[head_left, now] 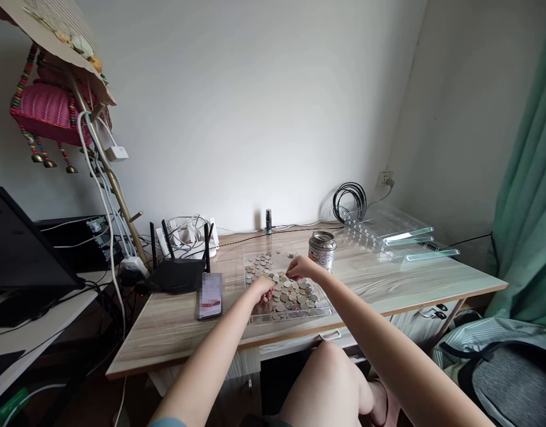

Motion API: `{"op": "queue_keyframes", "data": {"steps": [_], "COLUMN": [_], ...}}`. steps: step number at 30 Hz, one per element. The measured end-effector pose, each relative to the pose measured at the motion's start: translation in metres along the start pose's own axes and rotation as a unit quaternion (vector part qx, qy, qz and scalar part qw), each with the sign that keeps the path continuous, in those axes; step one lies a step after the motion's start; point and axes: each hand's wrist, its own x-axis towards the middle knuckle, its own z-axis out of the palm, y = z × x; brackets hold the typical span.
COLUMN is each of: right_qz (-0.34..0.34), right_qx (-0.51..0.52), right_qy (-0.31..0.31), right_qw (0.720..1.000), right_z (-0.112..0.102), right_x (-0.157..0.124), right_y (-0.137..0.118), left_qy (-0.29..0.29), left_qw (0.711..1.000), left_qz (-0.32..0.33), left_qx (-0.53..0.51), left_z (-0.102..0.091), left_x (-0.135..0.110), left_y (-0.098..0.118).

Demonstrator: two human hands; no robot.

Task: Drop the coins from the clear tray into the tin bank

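Head view: coins [295, 292], apparently mid-handling; left hand [261, 289] at their nine o'clock, right hand [300, 268] at twelve, fingers curled, any pinch indeterminable; next move likely calls for fingertip precision.

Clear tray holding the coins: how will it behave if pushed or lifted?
The clear tray is probably heavy for its size, given the many coins spread in it. They lie loose, so tilting would likely send them sliding. It looks like rigid see-through plastic, so it should hold its shape, perhaps flexing slightly.
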Motion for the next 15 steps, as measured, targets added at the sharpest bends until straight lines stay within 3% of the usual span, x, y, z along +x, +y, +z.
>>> {"op": "queue_keyframes", "data": {"steps": [4, 9, 12, 15], "right_qz": [-0.029, -0.071, -0.071, -0.062], "right_qx": [0.034, 0.033, 0.006, -0.034], "right_qy": [0.001, 0.048, 0.096, 0.081], "right_qw": [0.999, 0.996, 0.993, 0.994], "right_z": [0.01, 0.017, 0.016, 0.024], "right_x": [0.011, 0.025, 0.025, 0.017], "right_y": [-0.019, -0.04, -0.034, -0.02], "left_qy": [-0.052, -0.097, -0.107, -0.101], "left_qw": [0.983, 0.926, 0.89, 0.86], "left_qz": [-0.005, 0.019, 0.033, 0.044], "left_qx": [-0.178, -0.364, -0.441, -0.499], "left_z": [-0.009, 0.002, 0.007, 0.008], "left_x": [0.004, 0.003, 0.002, 0.003], "left_y": [0.017, 0.029, 0.03, 0.031]}}
